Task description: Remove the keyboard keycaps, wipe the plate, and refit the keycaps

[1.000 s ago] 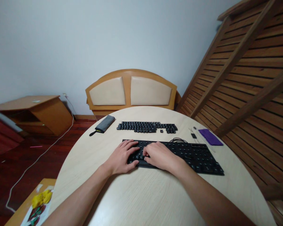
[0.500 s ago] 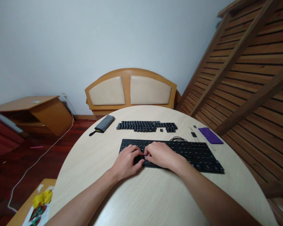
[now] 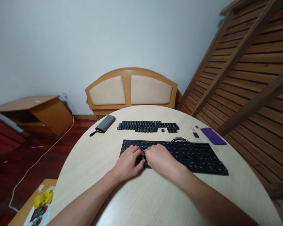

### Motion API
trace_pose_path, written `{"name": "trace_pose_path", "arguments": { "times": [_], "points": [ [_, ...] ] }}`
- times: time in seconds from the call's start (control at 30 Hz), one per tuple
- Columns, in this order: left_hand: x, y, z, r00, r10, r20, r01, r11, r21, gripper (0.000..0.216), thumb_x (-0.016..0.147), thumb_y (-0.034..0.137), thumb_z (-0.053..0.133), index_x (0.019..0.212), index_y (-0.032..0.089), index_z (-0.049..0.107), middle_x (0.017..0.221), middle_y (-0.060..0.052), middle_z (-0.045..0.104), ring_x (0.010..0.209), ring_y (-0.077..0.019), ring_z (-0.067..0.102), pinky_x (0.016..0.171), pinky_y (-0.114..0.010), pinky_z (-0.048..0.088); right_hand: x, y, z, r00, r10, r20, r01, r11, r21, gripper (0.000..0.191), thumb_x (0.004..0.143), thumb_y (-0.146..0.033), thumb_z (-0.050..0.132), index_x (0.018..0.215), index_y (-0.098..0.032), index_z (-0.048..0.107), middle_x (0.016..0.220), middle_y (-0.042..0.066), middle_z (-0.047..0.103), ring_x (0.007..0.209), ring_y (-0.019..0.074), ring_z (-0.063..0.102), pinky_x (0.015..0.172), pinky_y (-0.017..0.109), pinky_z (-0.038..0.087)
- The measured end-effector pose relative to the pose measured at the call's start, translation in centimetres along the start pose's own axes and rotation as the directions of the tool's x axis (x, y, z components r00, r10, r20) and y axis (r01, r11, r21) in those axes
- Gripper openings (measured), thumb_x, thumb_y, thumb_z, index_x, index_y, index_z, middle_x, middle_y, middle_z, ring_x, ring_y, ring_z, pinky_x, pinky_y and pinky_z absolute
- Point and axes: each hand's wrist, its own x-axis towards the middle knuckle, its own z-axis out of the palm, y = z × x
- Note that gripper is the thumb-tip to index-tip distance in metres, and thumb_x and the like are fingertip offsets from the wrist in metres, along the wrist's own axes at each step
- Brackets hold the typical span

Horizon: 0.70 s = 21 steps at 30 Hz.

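Note:
A black keyboard [image 3: 204, 160] lies at a slant on the table, its keycaps off and the small switches showing. My left hand [image 3: 129, 161] rests on its left part, fingers curled over the top and the thumb near the front edge. Beside it, my right hand [image 3: 162, 160] is closed like a fist on the keyboard, and its fingertips are hidden, so I cannot see what they hold. Loose black keycaps [image 3: 145, 126] lie in rows behind the keyboard. One single keycap [image 3: 162, 130] sits a little apart from them.
On the round table [image 3: 103, 179] are a grey pouch [image 3: 106, 123] at the left, a purple cloth [image 3: 213, 136] and a small wire tool [image 3: 195, 133] at the right. A coiled cable [image 3: 180, 139] lies behind the keyboard. A slatted wooden frame [image 3: 247, 78] leans on the right.
My right hand has turned a little and its fingers have curled in more tightly. The left hand stays nearly in place. The view has shifted slightly.

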Motion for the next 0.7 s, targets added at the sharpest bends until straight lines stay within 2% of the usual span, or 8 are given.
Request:
{"name": "trace_pose_path", "arguments": {
  "times": [0.37, 0.7],
  "points": [
    [-0.08, -0.02, 0.02, 1.0, -0.005, 0.0, 0.005, 1.0, -0.007, 0.007, 0.091, 0.025, 0.058, 0.097, 0.021, 0.059, 0.1, -0.007, 0.063, 0.096, -0.0259, 0.056, 0.087, -0.043, 0.049, -0.21, 0.0, -0.82, 0.999, -0.009, 0.035, 0.009, 1.0, -0.005, 0.019, 0.093, -0.013, 0.055, 0.094, -0.011, 0.074, 0.093, 0.017, 0.076, 0.093, 0.0273, 0.073, 0.078, 0.031, 0.05],
    [-0.03, 0.13, -0.2, 1.0, 0.006, -0.011, -0.006, 1.0, -0.002, 0.006, 0.09, 0.024, 0.057, 0.095, 0.021, 0.059, 0.099, -0.006, 0.063, 0.094, -0.0255, 0.057, 0.087, -0.043, 0.049, -0.13, -0.48, -0.07, 1.0, 0.01, 0.0, -0.01, 1.0, -0.008, 0.018, 0.093, -0.013, 0.056, 0.096, -0.01, 0.073, 0.095, 0.019, 0.076, 0.094, 0.0262, 0.072, 0.082, 0.032, 0.049]
  ]
}}
